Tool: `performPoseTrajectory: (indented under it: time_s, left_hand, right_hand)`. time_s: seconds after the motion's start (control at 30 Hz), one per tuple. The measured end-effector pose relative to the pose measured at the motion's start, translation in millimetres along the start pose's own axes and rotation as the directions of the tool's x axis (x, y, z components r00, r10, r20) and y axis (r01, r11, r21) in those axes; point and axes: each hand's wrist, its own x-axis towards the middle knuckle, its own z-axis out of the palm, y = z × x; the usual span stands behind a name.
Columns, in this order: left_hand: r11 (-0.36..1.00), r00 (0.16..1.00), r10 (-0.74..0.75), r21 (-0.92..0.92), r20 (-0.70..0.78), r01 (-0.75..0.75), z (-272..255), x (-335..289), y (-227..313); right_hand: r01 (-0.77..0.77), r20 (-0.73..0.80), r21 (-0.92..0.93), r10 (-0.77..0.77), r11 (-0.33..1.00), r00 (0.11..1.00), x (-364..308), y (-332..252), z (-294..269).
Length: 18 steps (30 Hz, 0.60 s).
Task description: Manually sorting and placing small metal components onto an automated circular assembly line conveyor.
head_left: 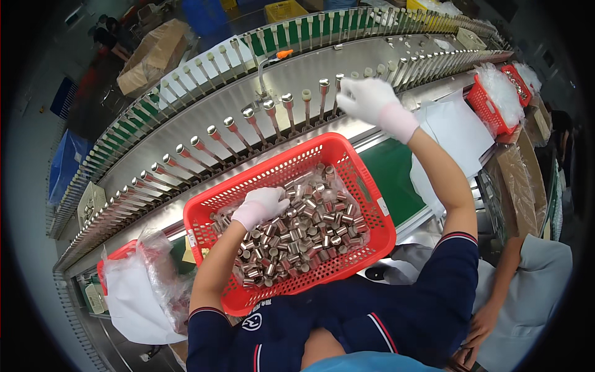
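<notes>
My left hand (263, 206), in a white glove, is down in a red plastic basket (334, 141) over a heap of small shiny metal caps (297, 239). Its fingers are curled together, and what is in them is hidden. Farther right, my gloved right hand (372, 104) is raised beside a row of upright spindles, its fingers bent in and slightly blurred. Whatever it may hold does not show. A spindle with a silver cap (324, 85) stands just left of it. Many spindles leftward carry caps, while one nearby spindle (306, 95) has a bare pale tip.
A curved metal conveyor (204, 111) runs behind the basket. An orange-handled pipe (263, 77) rises from it. White sheets (449, 133) and another red basket (486, 105) lie to the right. Bagged material (161, 266) is at left. A seated person (527, 291) is close on the right.
</notes>
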Motion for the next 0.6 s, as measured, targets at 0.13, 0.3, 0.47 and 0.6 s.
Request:
performPoseTrajectory:
  time_s: [0.13,0.3,0.47,0.6]
  left_hand:
    - [0.997,0.989,0.077,0.034,-0.124,-0.074,-2,24,16]
    - [0.992,0.984,0.110,-0.040,-0.141,-0.117,6,7,25]
    - [0.989,0.981,0.099,-0.092,-0.169,-0.116,0,8,30]
    - [0.990,0.955,0.049,-0.115,-0.294,-0.086,9,-3,1]
  right_hand:
    - [0.105,0.481,0.180,-0.181,0.978,0.858,-35,20,70]
    - [-0.313,-0.281,-0.101,0.275,0.944,0.920,52,93,62]
    - [-0.321,-0.143,-0.191,0.297,0.928,0.944,93,158,77]
    - [-0.254,-0.309,0.028,0.250,0.967,0.917,80,114,18]
